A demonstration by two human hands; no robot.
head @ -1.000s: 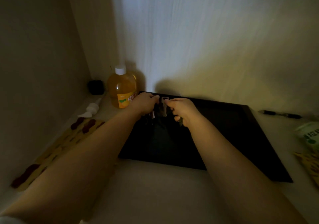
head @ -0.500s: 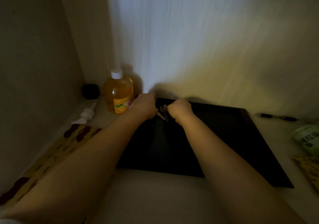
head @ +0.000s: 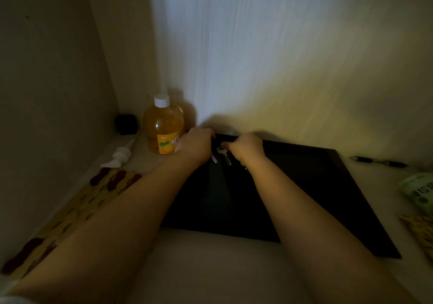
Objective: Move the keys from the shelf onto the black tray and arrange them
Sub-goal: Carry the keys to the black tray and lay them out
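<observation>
A black tray lies on the pale shelf against the back wall. Both my hands are over its far left corner, close together. My right hand pinches the head of a silver key whose blade points toward me just above the tray. My left hand is curled, and the tip of another silver key sticks out from under it. The scene is dim, and the fingers hide the rest of both keys.
An orange drink bottle stands just left of my left hand, with a dark box behind it and a white pump nozzle lying nearby. A patterned mat runs along the left. A pen and a green packet lie right of the tray.
Both hands have dropped toward the tray's far left corner. The key in my right hand has tilted from hanging upright to slanting low over the tray.
</observation>
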